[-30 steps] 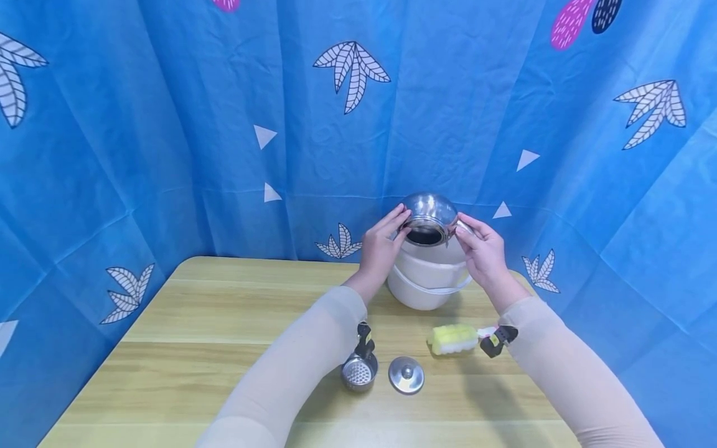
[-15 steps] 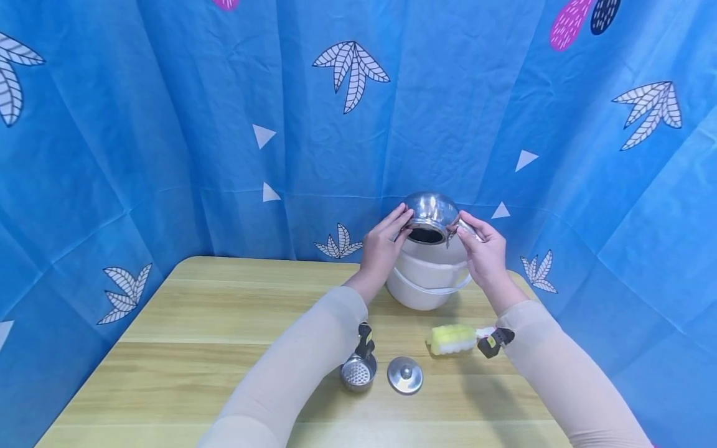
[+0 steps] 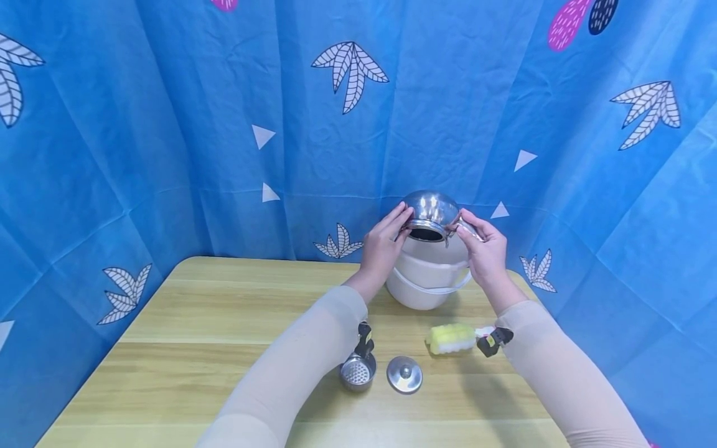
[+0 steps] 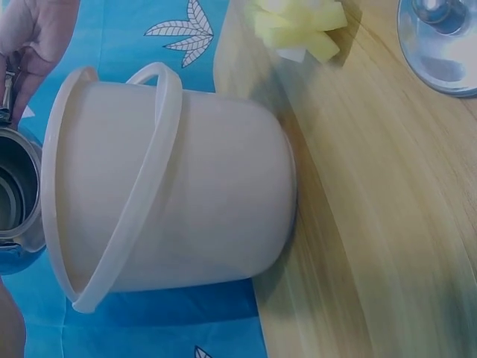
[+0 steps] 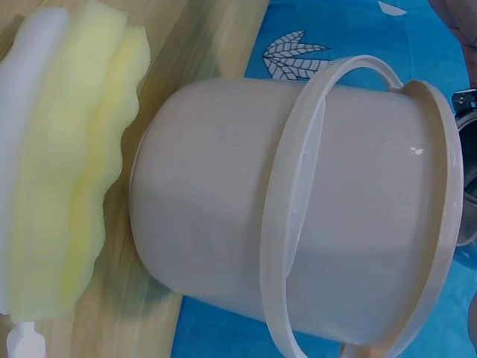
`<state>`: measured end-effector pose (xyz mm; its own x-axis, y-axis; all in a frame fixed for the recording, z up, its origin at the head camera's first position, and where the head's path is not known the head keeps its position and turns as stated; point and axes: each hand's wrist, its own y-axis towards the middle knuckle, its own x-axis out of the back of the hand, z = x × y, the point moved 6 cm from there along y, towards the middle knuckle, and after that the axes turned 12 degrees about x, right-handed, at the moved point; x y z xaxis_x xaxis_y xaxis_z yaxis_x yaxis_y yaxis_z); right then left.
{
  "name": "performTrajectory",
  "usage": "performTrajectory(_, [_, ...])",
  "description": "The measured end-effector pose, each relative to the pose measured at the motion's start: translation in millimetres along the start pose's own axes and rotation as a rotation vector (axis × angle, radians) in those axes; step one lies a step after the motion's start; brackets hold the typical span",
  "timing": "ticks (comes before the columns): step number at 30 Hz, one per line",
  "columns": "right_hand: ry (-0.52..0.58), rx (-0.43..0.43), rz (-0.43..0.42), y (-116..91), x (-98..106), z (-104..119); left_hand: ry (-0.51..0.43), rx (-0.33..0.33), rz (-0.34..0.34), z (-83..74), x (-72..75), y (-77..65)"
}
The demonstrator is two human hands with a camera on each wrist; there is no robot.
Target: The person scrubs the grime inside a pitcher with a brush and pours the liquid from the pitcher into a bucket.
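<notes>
A shiny stainless steel teapot hangs above a white bucket, tipped over so its dark round mouth faces down and toward me. My left hand holds its left side, fingers on the body and thumb near the rim. On the other side, my right hand pinches the metal handle. The left wrist view has the teapot's open mouth at its left edge, right beside the bucket rim. Only a sliver of the teapot shows in the right wrist view.
A perforated metal strainer cup stands on the wooden table, partly under the left wrist camera. Beside it lies a round metal lid with a knob. A yellow and white sponge brush lies before the bucket. Blue patterned curtain surrounds the table.
The teapot has risen very slightly and tipped a little further, so its mouth looks narrower from above. Both hands keep their hold; the things on the table stay put.
</notes>
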<state>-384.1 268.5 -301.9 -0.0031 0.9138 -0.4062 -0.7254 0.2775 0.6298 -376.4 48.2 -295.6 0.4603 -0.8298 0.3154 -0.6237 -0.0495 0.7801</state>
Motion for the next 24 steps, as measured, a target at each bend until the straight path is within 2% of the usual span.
performTrajectory(6, [0.048,0.024,-0.003,0.5,0.8,1.2,0.000,0.028,0.028,0.6,-2.1,0.0])
performTrajectory(10, [0.052,0.045,0.001,0.1,2.2,2.4,0.008,0.021,0.029,0.0,-3.4,-0.5])
performTrajectory(19, [0.029,0.135,0.039,1.3,1.8,6.5,0.014,0.008,0.030,0.0,-5.6,-1.1])
performTrajectory(24, [0.004,0.155,0.052,1.1,1.4,8.7,0.024,0.012,0.028,0.1,-6.2,-1.9])
